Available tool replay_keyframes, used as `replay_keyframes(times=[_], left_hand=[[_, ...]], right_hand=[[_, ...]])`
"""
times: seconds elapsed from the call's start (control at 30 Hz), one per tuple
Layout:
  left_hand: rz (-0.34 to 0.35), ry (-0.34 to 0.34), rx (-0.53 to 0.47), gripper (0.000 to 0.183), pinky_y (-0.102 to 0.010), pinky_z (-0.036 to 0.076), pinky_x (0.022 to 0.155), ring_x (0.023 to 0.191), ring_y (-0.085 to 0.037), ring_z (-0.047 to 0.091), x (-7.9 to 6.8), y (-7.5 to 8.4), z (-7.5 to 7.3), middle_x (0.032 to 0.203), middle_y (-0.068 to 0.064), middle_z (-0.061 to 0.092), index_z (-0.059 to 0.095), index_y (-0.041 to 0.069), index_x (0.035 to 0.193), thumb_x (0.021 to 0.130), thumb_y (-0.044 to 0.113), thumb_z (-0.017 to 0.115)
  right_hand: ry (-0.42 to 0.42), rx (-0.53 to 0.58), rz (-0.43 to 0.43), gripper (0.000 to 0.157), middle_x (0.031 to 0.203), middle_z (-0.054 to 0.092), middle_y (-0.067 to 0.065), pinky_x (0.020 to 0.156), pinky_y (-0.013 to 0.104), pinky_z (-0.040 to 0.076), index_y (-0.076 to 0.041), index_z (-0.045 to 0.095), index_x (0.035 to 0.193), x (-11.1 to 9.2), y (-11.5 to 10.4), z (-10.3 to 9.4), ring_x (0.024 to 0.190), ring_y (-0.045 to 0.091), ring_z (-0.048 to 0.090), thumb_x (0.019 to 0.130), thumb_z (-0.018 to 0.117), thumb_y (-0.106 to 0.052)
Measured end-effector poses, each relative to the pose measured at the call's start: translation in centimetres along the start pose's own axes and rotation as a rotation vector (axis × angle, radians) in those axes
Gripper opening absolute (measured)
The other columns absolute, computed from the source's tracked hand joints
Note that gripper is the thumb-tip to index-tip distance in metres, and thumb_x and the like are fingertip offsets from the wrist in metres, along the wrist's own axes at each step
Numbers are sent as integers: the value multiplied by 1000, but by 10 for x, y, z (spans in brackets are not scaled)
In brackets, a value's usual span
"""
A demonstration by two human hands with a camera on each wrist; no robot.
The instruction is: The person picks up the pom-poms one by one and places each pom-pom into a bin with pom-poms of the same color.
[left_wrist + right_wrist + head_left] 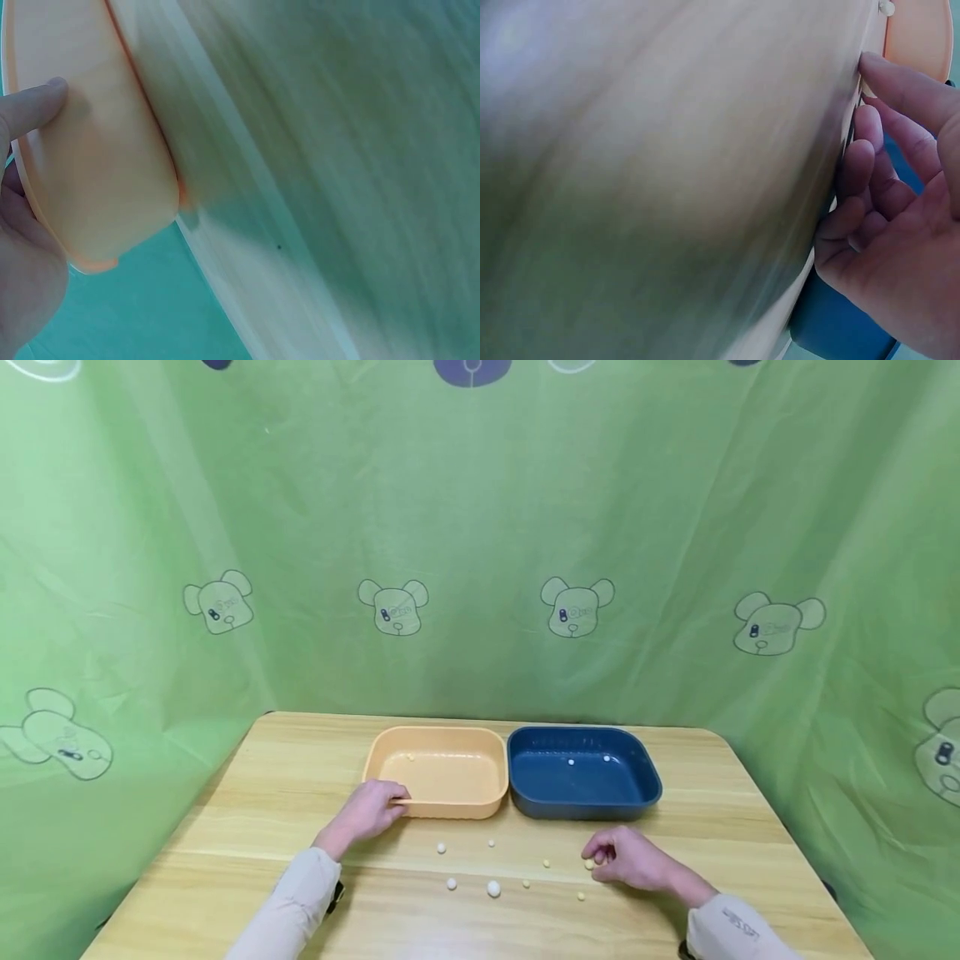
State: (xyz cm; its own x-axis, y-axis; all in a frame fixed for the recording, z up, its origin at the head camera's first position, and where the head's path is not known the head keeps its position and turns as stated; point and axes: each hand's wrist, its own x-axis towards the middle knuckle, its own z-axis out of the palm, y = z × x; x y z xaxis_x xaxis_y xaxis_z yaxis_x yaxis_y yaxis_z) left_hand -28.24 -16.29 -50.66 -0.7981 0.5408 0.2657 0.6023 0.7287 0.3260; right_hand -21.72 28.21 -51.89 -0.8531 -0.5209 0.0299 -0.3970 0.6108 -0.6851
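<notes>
My left hand (372, 810) grips the near left rim of the peach plastic bin (450, 811). In the left wrist view its thumb (37, 107) lies on the outer wall, while the fingers are mostly hidden behind the rim. Low over the table in front of the blue bin (585, 811), my right hand (633, 860) pinches a small yellow ball (589, 864) between thumb and index finger. The right wrist view shows the ball (868, 90) partly covered by the fingers, the others curled. Three yellow balls, one of them (546, 863) nearest the bins, lie left of that hand.
Several white balls of differing size, the largest (493, 888) at the front, lie on the wooden table (712, 827) between the hands. A yellow ball (411, 757) sits inside the peach bin. Two white balls, one (571, 762) further left, are inside the blue bin. Green curtain (480, 668) surrounds the table.
</notes>
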Motion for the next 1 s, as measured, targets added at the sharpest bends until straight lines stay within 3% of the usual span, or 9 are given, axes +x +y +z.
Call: replay_keyframes(times=[0.77,1.0], left_hand=[[-57,-20,-41,3,-28,47,66,66,-4,55,0,2,-3,76,10,65,69,16,81,82,16,72],[-30,-14,-25,6,-28,48,68,69,-5,57,0,0,-2,77,9,65,69,14,80,83,19,72]], right_hand=[[-14,-28,-22,15,72,57,-8,62,21,44,-15,68,84,2,1,0,69,4,51,74,75,-6],[-22,-40,-37,15,71,57,-9,62,22,44,-15,68,83,2,-1,-3,69,4,51,74,76,-6]])
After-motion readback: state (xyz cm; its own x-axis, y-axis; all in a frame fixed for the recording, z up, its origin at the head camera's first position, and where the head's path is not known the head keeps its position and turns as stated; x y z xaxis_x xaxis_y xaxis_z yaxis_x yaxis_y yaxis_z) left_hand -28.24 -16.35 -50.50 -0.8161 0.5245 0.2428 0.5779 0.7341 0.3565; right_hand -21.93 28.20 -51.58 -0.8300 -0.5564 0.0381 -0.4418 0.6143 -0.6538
